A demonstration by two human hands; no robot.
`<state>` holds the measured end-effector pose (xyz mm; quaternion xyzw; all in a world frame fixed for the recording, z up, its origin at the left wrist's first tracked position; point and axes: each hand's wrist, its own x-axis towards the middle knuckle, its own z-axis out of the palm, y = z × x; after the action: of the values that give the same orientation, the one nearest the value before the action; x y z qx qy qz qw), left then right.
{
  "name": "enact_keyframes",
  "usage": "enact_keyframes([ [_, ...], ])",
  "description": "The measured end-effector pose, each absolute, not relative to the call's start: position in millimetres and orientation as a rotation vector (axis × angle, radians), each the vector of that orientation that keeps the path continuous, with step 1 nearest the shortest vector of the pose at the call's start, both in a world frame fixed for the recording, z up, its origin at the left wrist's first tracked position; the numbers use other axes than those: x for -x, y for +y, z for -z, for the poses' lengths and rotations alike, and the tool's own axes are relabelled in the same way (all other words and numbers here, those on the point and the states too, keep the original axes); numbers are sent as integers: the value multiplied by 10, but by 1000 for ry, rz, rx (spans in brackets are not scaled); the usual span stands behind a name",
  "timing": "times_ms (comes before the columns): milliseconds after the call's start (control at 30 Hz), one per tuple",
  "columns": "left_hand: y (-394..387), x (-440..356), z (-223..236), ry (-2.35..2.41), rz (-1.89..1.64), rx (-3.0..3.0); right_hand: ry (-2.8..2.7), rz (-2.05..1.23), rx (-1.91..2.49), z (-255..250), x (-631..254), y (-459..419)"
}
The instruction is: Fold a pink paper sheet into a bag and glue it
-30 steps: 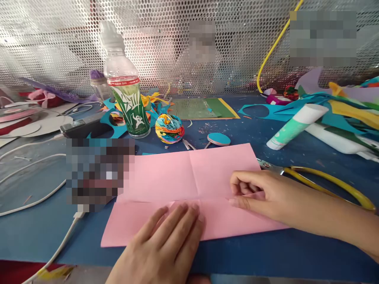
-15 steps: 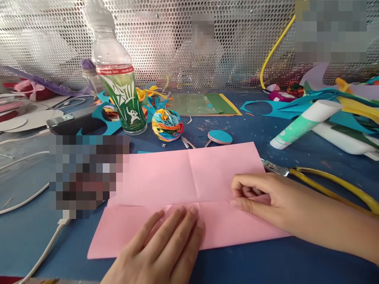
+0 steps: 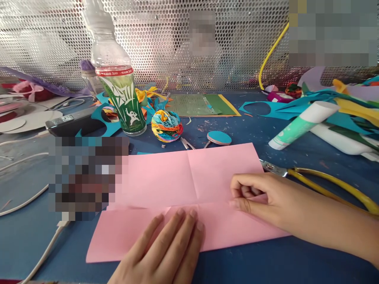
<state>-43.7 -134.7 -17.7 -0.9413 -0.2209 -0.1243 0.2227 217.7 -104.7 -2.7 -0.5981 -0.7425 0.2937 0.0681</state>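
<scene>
A pink sheet of paper (image 3: 160,177) lies on the blue table, its near part folded up toward the middle and a crease running down its upper half. My left hand (image 3: 166,248) rests flat on the folded flap, fingers stretched out and pressing near the flap's edge. On the right side, my right hand (image 3: 260,197) is closed, fingers curled, with the thumb at the flap's edge; it grips the paper there. Beyond that hand are scissors with yellow handles (image 3: 328,181), their blades partly under the paper.
Behind the paper stand a plastic bottle (image 3: 130,102), a ball of coloured paper strips (image 3: 167,126) and a stack of blue discs (image 3: 219,138). A glue stick (image 3: 304,124) lies at right among paper scraps (image 3: 284,106). A white cable (image 3: 44,252) runs along the left. A perforated metal panel (image 3: 160,47) closes off the back.
Both hands keep their places on the pink paper. Only a very slight shift of the whole view shows.
</scene>
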Motion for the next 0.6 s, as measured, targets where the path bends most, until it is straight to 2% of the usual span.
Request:
enact_keyframes([
  [167, -1374, 429, 245, -732, 466, 2596, -2252, -866, 1803, 55, -2197, -1049],
  [300, -1353, 444, 171, -648, 363, 2642, -2284, -772, 1772, 32, -2175, -1069],
  [600, -1414, 443, 198, -676, 427, 2650, -2402, -115, 1481, -2, -2075, -1212],
])
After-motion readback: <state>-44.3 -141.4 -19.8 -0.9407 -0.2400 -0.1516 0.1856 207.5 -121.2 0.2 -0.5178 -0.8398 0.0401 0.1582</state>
